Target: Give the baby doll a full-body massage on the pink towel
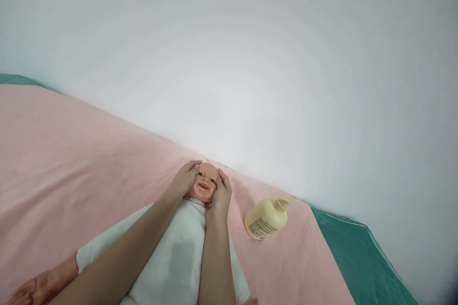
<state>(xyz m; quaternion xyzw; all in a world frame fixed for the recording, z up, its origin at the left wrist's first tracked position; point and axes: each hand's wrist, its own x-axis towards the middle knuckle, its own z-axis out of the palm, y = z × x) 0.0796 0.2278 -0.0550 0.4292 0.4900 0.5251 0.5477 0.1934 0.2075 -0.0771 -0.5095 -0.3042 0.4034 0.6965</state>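
Note:
A baby doll in a white outfit lies on its back on a pink cloth, its head toward the wall. My left hand rests against the side of the doll's head on the left, and my right hand against the other side, so the head sits between them. The fingers of both hands curve along the head near the temples. To the right of my right hand, a pale yellow pump bottle with printed text stands on the cloth.
A plain white wall rises just behind the doll's head. Green fabric shows beyond the pink cloth at the right and at the far left. The doll's arm reaches out at the lower left.

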